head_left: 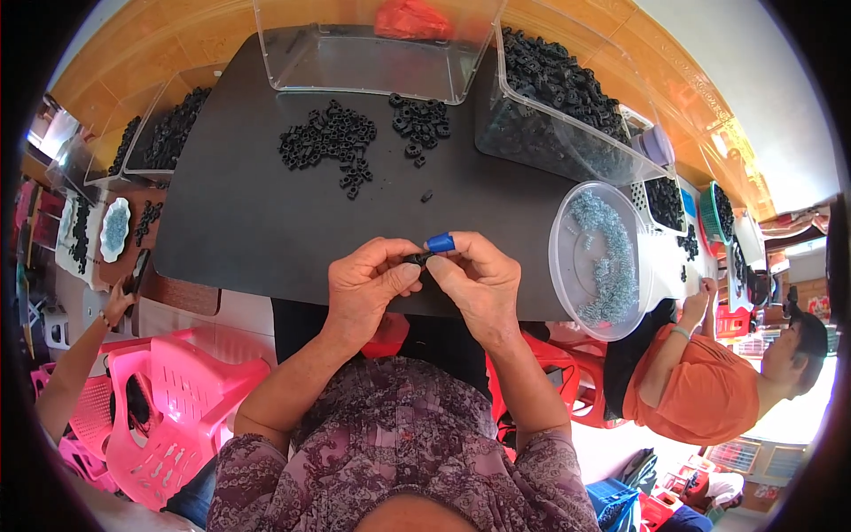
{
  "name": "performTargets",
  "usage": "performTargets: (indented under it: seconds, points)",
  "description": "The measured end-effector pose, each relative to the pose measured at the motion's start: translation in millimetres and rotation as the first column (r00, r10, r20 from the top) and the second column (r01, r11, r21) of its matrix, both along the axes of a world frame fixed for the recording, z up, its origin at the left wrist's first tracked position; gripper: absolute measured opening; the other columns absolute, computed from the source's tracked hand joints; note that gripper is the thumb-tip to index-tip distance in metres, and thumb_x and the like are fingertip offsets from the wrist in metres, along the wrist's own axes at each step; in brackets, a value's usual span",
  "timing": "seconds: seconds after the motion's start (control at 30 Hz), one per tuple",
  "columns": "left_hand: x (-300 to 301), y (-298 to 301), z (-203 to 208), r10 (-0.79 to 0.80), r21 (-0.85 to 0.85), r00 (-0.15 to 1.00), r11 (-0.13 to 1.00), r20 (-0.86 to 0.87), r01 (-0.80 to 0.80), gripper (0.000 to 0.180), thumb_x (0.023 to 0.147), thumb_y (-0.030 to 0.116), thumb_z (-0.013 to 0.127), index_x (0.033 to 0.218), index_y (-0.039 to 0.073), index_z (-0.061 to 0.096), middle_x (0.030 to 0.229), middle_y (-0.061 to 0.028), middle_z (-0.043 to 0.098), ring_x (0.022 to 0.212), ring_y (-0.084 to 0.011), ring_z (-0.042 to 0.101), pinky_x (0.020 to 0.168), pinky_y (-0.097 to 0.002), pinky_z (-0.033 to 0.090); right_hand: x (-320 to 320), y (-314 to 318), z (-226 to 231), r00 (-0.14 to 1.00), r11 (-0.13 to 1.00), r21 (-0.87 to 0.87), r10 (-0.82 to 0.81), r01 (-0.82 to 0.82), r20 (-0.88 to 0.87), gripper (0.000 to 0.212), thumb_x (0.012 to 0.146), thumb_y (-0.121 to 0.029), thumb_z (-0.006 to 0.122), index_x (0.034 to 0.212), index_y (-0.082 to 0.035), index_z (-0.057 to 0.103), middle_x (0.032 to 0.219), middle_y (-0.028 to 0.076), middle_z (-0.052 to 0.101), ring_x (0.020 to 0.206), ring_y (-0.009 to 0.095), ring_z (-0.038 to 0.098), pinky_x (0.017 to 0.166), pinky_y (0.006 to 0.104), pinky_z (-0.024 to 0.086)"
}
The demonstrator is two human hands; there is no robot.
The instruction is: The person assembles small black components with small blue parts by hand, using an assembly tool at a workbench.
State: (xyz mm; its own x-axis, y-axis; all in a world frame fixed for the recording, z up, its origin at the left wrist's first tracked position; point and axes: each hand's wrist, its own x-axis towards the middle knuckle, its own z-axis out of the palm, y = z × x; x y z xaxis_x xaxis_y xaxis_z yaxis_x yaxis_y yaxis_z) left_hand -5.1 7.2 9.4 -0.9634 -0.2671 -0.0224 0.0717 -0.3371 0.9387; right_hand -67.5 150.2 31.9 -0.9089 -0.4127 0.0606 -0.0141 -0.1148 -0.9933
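Over the near edge of the dark table (239, 204), my left hand (365, 277) and my right hand (479, 282) meet, both with fingers pinched on one small black plastic part (417, 259). A blue finger cover (440, 242) sits on a fingertip of my right hand. Most of the part is hidden by my fingers. Farther back lie a large pile of small black parts (326, 142) and a smaller pile (420, 122). A single black part (426, 196) rests apart from them. To my right stands a round clear tub lid (560, 257) holding small bluish, shiny pieces (612, 266).
A clear bin (372, 93) with a red bag (411, 19) stands at the back. Right of it, another clear bin (550, 151) is heaped with black parts. A person in orange (700, 386) sits at right; another person's arm (80, 368) and a pink chair (168, 417) are at left.
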Motion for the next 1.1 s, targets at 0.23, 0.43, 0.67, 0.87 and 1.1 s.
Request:
performTargets:
  seconds: [0.23, 0.43, 0.67, 0.87, 1.1]
  points:
    - [2, -8, 3, -0.113, -0.037, 0.992, 0.993, 0.053, 0.115, 0.017, 0.091, 0.006, 0.063, 0.107, 0.001, 0.066, 0.087, -0.0013, 0.064, 0.070, -0.0054, 0.060, 0.061, -0.0181, 0.048, -3, 4, 3, 0.945, 0.970, 0.242, 0.057, 0.024, -0.321, 0.017, 0.080, 0.007, 0.065, 0.095, 0.000, 0.066, 0.083, 0.001, 0.061, 0.073, 0.006, 0.054, 0.063, 0.0204, 0.044]
    - [4, -13, 5, -0.138, -0.110, 0.988, 0.983, 0.066, 0.144, 0.017, 0.090, 0.006, 0.065, 0.104, -0.003, 0.065, 0.085, -0.0057, 0.065, 0.067, -0.0070, 0.059, 0.062, -0.0199, 0.051, -1, 5, 4, 0.905, 0.955, 0.291, 0.070, 0.060, -0.419, 0.019, 0.076, 0.007, 0.066, 0.093, -0.002, 0.066, 0.082, 0.003, 0.061, 0.069, 0.007, 0.053, 0.058, 0.0217, 0.043]
    - [4, -12, 3, -0.119, -0.168, 0.991, 0.978, 0.054, 0.127, 0.016, 0.088, 0.007, 0.067, 0.099, -0.004, 0.067, 0.083, -0.0048, 0.064, 0.063, -0.0061, 0.056, 0.058, -0.0186, 0.047, 2, 2, -8, 0.883, 0.962, 0.260, 0.050, 0.083, -0.468, 0.019, 0.075, 0.009, 0.066, 0.090, -0.001, 0.063, 0.083, 0.005, 0.062, 0.068, 0.010, 0.054, 0.058, 0.0234, 0.044]
    - [4, -10, 3, -0.081, -0.207, 0.996, 0.974, 0.043, 0.088, 0.014, 0.084, -0.006, 0.061, 0.097, -0.003, 0.067, 0.078, -0.0021, 0.061, 0.055, -0.0045, 0.051, 0.048, -0.0190, 0.042, 3, -4, -14, 0.733, 0.960, 0.239, 0.056, 0.148, -0.678, 0.021, 0.070, 0.014, 0.065, 0.084, 0.000, 0.056, 0.082, 0.010, 0.062, 0.063, 0.018, 0.053, 0.054, 0.0288, 0.043]
    - [0, -13, 5, -0.107, -0.331, 0.990, 0.934, 0.094, 0.132, 0.011, 0.083, -0.004, 0.064, 0.093, -0.004, 0.067, 0.073, -0.0017, 0.060, 0.053, -0.0046, 0.049, 0.047, -0.0198, 0.040, -1, -5, -16, 0.651, 0.960, 0.228, 0.069, 0.163, -0.756, 0.023, 0.065, 0.013, 0.065, 0.079, -0.001, 0.052, 0.076, 0.013, 0.059, 0.063, 0.029, 0.054, 0.055, 0.0372, 0.044]
